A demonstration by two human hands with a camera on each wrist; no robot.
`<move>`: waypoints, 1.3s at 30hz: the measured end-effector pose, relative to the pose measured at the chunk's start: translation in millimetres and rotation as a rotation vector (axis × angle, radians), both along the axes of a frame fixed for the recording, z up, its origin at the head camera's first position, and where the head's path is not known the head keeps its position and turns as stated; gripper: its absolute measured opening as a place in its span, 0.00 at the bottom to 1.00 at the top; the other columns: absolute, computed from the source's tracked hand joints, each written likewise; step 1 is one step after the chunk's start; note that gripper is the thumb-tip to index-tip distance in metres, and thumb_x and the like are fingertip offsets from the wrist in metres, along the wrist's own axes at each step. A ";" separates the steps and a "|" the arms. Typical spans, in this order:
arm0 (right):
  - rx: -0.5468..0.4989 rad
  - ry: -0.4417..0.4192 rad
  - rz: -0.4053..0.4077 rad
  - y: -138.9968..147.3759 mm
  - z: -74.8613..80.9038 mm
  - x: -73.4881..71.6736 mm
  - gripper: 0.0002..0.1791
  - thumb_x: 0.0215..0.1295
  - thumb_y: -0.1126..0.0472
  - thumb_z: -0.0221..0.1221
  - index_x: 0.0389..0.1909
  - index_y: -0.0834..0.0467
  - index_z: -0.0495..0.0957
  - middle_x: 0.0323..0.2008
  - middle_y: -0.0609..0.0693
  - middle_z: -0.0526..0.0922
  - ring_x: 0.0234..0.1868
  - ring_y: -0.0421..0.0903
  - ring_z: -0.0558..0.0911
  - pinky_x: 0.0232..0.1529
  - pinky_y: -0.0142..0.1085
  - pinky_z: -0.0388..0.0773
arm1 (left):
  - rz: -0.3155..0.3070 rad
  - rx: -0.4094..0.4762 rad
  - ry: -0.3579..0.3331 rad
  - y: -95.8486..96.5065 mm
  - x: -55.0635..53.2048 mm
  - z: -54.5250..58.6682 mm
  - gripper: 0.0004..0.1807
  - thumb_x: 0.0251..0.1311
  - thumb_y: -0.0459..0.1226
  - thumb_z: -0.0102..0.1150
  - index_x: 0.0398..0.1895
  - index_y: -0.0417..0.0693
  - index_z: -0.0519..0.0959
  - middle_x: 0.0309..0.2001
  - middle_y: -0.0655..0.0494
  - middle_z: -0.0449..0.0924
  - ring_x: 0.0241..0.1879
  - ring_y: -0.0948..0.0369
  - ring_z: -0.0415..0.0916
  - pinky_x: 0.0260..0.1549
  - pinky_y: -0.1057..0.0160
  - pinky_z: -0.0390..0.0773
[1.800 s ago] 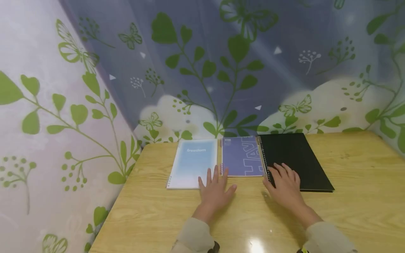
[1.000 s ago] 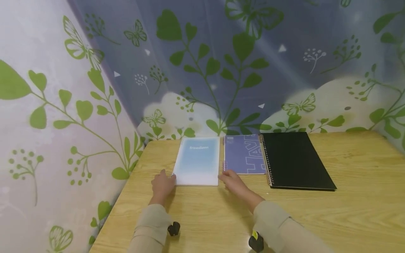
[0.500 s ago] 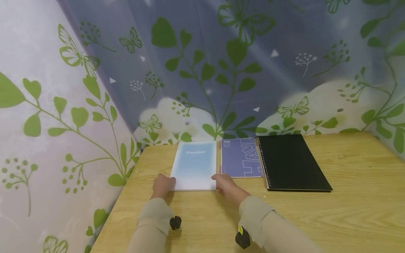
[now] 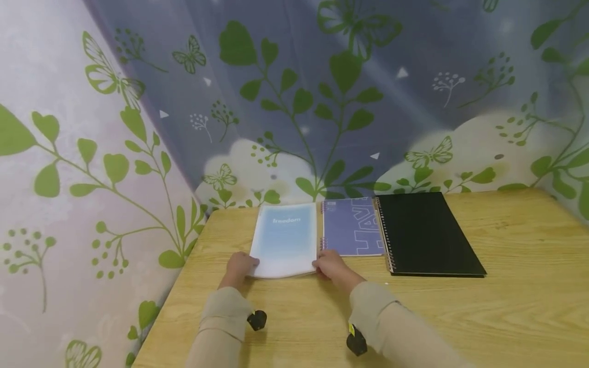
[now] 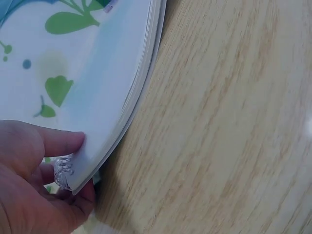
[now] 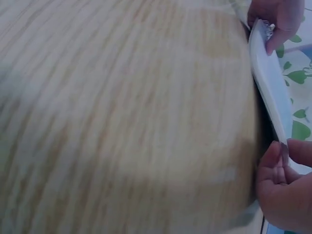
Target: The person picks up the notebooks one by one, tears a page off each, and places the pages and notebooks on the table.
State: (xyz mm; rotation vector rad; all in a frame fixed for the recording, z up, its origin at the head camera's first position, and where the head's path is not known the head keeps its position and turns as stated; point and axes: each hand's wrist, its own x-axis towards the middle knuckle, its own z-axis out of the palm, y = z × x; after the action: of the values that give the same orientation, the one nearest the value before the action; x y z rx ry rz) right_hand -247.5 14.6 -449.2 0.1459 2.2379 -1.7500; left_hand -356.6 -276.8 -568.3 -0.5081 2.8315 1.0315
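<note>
Both hands hold a light-blue and white spiral notebook (image 4: 285, 243) marked "freedom" by its near corners, in the head view. My left hand (image 4: 240, 268) pinches the near left corner; in the left wrist view its thumb (image 5: 66, 142) lies on the cover beside the clear coil (image 5: 63, 170), fingers beneath. At the near right corner my right hand (image 4: 332, 266) pinches with thumb above and fingers under, as the right wrist view shows. The notebook's near edge is bowed and raised off the wood, with a dark gap under it in the right wrist view.
A purple spiral notebook (image 4: 352, 227) lies just right of the blue one. Beside it is a larger black spiral notebook (image 4: 430, 235). All rest on a wooden table (image 4: 520, 317) against a leaf-patterned curtain (image 4: 285, 102).
The hands left the spread of notebooks, the right one from the black notebook, and moved to the blue notebook's near corners. They pinched them, and its near edge has lifted and bowed.
</note>
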 end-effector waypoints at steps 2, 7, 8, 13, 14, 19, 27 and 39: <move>0.024 0.040 -0.005 0.1 -4.2 0.6 0.12 0.59 0.71 0.51 0.19 0.60 0.61 0.19 0.49 0.66 0.21 0.41 0.68 0.23 0.28 0.67 | 0.027 0.023 0.012 17.4 22.4 29.1 0.25 0.50 0.43 0.63 0.48 0.34 0.76 0.46 0.38 0.78 0.43 0.45 0.74 0.41 0.52 0.76; 0.001 0.110 -0.050 -1.0 -8.6 3.4 0.10 0.57 0.71 0.52 0.39 0.71 0.72 0.25 0.52 0.73 0.21 0.42 0.70 0.24 0.29 0.69 | 0.030 0.114 0.003 53.7 81.5 106.6 0.26 0.59 0.39 0.56 0.56 0.31 0.68 0.55 0.34 0.70 0.54 0.42 0.68 0.53 0.50 0.71; -0.001 0.135 -0.045 -1.9 -8.1 5.0 0.14 0.57 0.71 0.52 0.45 0.72 0.72 0.26 0.53 0.74 0.21 0.41 0.70 0.25 0.29 0.70 | 0.030 0.122 0.009 55.5 88.9 114.0 0.25 0.60 0.39 0.54 0.56 0.31 0.68 0.55 0.34 0.70 0.55 0.42 0.67 0.53 0.50 0.71; 0.029 0.232 -0.001 0.0 -2.4 21.4 0.11 0.56 0.71 0.54 0.40 0.73 0.73 0.23 0.50 0.72 0.21 0.41 0.69 0.24 0.29 0.68 | 0.020 0.185 0.037 51.3 115.0 122.2 0.24 0.61 0.39 0.53 0.55 0.32 0.67 0.57 0.33 0.66 0.56 0.41 0.65 0.53 0.47 0.69; 0.042 0.251 0.011 1.2 -0.9 26.5 0.09 0.56 0.71 0.55 0.38 0.73 0.73 0.23 0.50 0.71 0.22 0.41 0.69 0.24 0.29 0.67 | 0.023 0.204 0.044 49.8 121.8 123.7 0.22 0.61 0.39 0.53 0.54 0.33 0.68 0.57 0.34 0.67 0.55 0.42 0.66 0.53 0.47 0.69; 0.051 0.319 0.046 6.7 6.7 55.1 0.04 0.54 0.71 0.57 0.29 0.69 0.72 0.27 0.52 0.75 0.29 0.42 0.74 0.26 0.31 0.71 | 0.003 0.231 0.056 44.9 156.0 132.7 0.23 0.61 0.41 0.53 0.53 0.34 0.68 0.57 0.33 0.66 0.56 0.41 0.64 0.54 0.45 0.68; 0.080 0.364 0.112 6.4 3.3 87.4 0.04 0.56 0.68 0.58 0.33 0.64 0.75 0.32 0.54 0.80 0.35 0.46 0.78 0.32 0.33 0.75 | -0.003 0.180 0.016 41.7 178.8 133.5 0.25 0.60 0.42 0.54 0.55 0.33 0.66 0.57 0.31 0.66 0.56 0.39 0.64 0.53 0.43 0.68; 0.077 0.365 0.189 9.2 -10.7 114.2 0.24 0.55 0.66 0.59 0.54 0.69 0.72 0.26 0.49 0.78 0.26 0.36 0.72 0.28 0.28 0.70 | -0.078 -0.015 -0.078 37.4 192.5 125.0 0.24 0.58 0.41 0.56 0.50 0.28 0.70 0.48 0.33 0.73 0.48 0.43 0.72 0.47 0.47 0.73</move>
State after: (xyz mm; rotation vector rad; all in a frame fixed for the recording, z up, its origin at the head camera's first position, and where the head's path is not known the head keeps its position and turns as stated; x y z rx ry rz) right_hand -133.3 23.8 -459.9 -0.3882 2.4714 -1.6985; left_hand -164.2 -239.4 -443.3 -0.4260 2.7689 0.9556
